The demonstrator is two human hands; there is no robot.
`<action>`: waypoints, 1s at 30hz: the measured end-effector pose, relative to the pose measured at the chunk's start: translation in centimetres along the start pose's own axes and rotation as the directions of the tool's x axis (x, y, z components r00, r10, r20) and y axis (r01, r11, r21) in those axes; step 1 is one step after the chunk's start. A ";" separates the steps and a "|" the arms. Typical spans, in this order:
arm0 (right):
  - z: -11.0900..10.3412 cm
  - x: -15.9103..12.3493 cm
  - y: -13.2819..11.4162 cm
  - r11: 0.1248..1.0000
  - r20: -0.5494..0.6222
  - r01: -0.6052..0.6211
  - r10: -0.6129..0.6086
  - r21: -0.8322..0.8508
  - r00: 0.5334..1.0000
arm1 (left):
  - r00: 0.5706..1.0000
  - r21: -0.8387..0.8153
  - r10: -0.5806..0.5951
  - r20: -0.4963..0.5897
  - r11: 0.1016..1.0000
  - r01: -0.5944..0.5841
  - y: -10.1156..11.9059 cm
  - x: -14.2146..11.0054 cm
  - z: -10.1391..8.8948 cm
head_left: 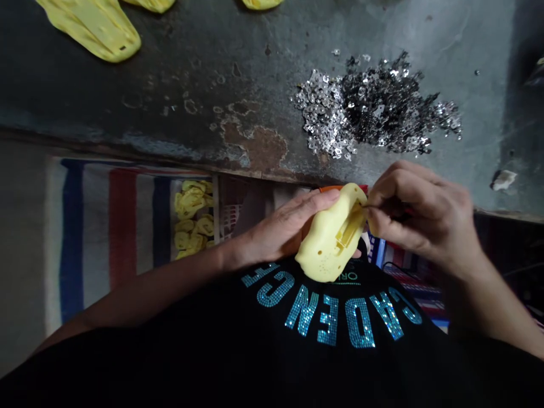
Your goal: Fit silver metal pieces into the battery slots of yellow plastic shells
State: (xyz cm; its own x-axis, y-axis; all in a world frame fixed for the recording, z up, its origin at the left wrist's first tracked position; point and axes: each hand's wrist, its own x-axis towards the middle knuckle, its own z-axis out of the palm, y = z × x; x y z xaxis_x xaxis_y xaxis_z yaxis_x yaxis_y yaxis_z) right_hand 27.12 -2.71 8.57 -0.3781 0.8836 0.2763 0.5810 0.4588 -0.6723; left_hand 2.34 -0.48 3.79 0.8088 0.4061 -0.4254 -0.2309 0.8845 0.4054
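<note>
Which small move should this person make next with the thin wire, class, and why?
Probably ease the thin wire a little further along the yellow plastic shell toward its ribbed recess. The right hand pinches the wire with its tip at the shell, while the left hand cradles the shell with the recess facing up, so it seems steady enough.

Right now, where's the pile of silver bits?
In the head view, the pile of silver bits sits on the dark worktop, upper right, just beyond the right hand and up from the yellow plastic shell.
</note>
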 end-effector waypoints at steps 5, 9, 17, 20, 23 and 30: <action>-1.2 0.9 0.8 0.882 0.133 -0.283 0.251 0.377 0.959 | 0.997 -0.035 -0.071 0.009 0.997 0.072 0.4 -0.2 0.1; -0.6 1.2 2.6 0.769 0.243 -0.406 0.326 0.494 0.913 | 0.996 -0.010 -0.090 0.009 0.996 0.090 0.4 -0.1 -0.1; -0.4 1.1 2.4 0.804 0.274 -0.406 0.312 0.435 0.910 | 1.000 -0.005 -0.002 0.007 1.000 0.002 0.2 0.1 0.5; -0.3 1.0 2.0 0.819 0.239 -0.405 0.333 0.406 0.912 | 1.000 -0.005 -0.011 -0.005 1.000 0.011 0.1 0.0 0.7; 0.1 0.6 1.6 0.847 0.177 -0.385 0.343 0.365 0.922 | 1.000 -0.018 -0.001 -0.015 1.000 0.001 -0.1 0.0 0.6; 1.2 -0.6 1.8 0.852 0.095 -0.365 0.356 0.375 0.930 | 0.999 -0.003 0.027 -0.017 1.000 -0.027 -0.4 0.2 0.4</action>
State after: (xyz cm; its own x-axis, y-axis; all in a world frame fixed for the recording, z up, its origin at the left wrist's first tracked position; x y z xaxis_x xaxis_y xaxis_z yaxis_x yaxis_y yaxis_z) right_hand 27.49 -2.52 6.40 -0.2133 0.9758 -0.0479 0.3626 0.0335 -0.9314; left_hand 2.87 -0.88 3.85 0.7929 0.4335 -0.4282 -0.2544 0.8741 0.4139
